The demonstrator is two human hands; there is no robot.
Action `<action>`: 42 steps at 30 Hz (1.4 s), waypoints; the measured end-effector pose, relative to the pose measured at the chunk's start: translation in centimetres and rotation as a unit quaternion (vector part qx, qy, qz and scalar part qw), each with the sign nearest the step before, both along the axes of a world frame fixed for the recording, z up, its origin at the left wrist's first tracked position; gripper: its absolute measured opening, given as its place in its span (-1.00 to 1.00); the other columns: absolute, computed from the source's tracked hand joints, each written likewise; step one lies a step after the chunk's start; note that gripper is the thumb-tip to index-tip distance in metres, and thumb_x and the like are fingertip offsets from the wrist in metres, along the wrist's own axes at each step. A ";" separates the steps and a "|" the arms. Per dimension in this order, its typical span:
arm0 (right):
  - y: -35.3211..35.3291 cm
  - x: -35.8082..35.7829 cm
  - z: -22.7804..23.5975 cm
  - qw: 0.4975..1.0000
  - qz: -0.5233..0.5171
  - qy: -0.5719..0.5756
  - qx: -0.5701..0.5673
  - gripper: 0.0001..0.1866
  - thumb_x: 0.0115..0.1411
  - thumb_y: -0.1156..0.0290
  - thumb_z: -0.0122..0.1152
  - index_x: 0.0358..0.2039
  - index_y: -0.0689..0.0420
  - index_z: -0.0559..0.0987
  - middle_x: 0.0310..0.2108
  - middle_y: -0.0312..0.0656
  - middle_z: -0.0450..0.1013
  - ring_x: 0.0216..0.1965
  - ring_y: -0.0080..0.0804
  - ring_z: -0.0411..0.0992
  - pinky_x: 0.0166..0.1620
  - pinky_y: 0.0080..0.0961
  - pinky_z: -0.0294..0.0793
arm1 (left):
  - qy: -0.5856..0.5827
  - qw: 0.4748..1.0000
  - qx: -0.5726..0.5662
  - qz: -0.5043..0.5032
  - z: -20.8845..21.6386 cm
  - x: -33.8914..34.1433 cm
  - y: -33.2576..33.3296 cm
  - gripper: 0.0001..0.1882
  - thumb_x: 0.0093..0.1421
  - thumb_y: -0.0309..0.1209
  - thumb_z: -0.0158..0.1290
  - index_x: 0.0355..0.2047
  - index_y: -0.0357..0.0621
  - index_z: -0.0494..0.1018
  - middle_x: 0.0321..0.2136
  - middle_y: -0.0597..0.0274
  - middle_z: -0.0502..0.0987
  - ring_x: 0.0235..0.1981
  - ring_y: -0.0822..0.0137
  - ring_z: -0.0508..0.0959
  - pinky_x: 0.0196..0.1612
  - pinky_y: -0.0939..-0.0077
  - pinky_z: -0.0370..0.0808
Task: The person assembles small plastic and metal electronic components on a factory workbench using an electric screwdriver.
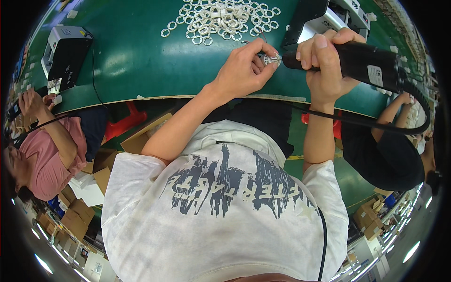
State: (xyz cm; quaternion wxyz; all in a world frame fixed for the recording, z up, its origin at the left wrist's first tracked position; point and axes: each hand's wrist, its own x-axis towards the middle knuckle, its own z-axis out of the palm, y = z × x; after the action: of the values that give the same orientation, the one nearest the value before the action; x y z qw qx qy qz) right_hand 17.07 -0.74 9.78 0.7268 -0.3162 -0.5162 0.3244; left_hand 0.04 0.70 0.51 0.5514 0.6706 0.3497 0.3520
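Observation:
Between its thumb and fingers, my left hand [249, 68] pinches a small white ring-shaped part [268, 59] just above the table's near edge. My right hand [329, 61] is wrapped round a black electric screwdriver [369, 65] lying nearly level, its tip pointing left. The thin bit of the screwdriver reaches the white part; whether a screw sits there is too small to tell. A thick black cable [425, 113] loops from the tool's rear end. Ahead of my left hand lies a loose pile of similar white rings [225, 19].
The green table [136, 56] curves across in front. A black-and-silver box-shaped machine [68, 51] stands at left, another machine [324, 21] just beyond my right hand. Co-workers sit on both sides, one in a pink shirt [61, 160], one in black [385, 150]. Cardboard boxes [77, 216] are behind.

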 end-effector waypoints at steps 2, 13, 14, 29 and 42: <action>0.3 0.1 -0.2 0.999 0.029 0.017 0.010 -0.73 0.35 0.75 0.30 -0.06 0.27 0.41 -0.47 -0.17 0.44 -0.61 -0.51 0.43 -0.52 -0.48 0.47 | -0.043 0.998 0.030 0.021 -0.2 0.3 -0.1 -0.76 0.30 -0.47 0.34 -0.11 -0.25 0.55 -0.45 0.14 0.66 -0.53 0.38 0.71 -0.44 0.50 0.62; 0.2 0.5 -0.7 0.996 0.085 -0.026 -0.024 -0.75 0.39 0.73 0.21 -0.03 0.17 0.44 -0.44 -0.20 0.42 -0.61 -0.49 0.36 -0.44 -0.37 0.50 | 0.002 1.000 -0.006 -0.007 0.4 -0.1 -0.1 -0.74 0.33 -0.53 0.34 -0.06 -0.29 0.51 -0.06 0.13 0.70 -0.38 0.45 0.71 -0.27 0.55 0.67; 0.1 0.3 -0.6 0.997 0.064 -0.031 -0.029 -0.73 0.38 0.74 0.21 0.00 0.19 0.44 -0.44 -0.19 0.42 -0.61 -0.48 0.37 -0.44 -0.37 0.51 | 0.000 1.000 -0.006 -0.007 0.4 -0.1 -0.1 -0.74 0.33 -0.52 0.33 -0.06 -0.29 0.51 -0.07 0.14 0.70 -0.37 0.45 0.72 -0.27 0.54 0.67; 1.0 1.5 -1.2 0.985 0.166 -0.044 -0.014 -0.72 0.35 0.77 0.21 -0.06 0.14 0.42 -0.40 -0.17 0.44 -0.59 -0.49 0.36 -0.39 -0.36 0.53 | 0.013 1.000 0.003 -0.003 0.1 -0.2 -0.2 -0.71 0.34 -0.46 0.34 -0.02 -0.28 0.53 -0.20 0.16 0.70 -0.41 0.44 0.71 -0.32 0.52 0.67; 0.3 0.2 -0.1 0.994 0.079 -0.054 -0.044 -0.72 0.34 0.74 0.22 0.00 0.21 0.45 -0.41 -0.14 0.44 -0.59 -0.45 0.38 -0.39 -0.35 0.54 | 0.001 1.000 0.021 -0.002 -0.1 -0.2 -0.1 -0.72 0.33 -0.47 0.34 -0.04 -0.27 0.52 -0.20 0.16 0.70 -0.42 0.44 0.72 -0.33 0.53 0.67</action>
State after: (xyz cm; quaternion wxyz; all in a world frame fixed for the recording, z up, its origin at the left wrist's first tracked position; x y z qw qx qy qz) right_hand 17.27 -0.44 9.65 0.6555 -0.3229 -0.5630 0.3861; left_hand -0.15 0.63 0.45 0.5376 0.6832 0.3414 0.3574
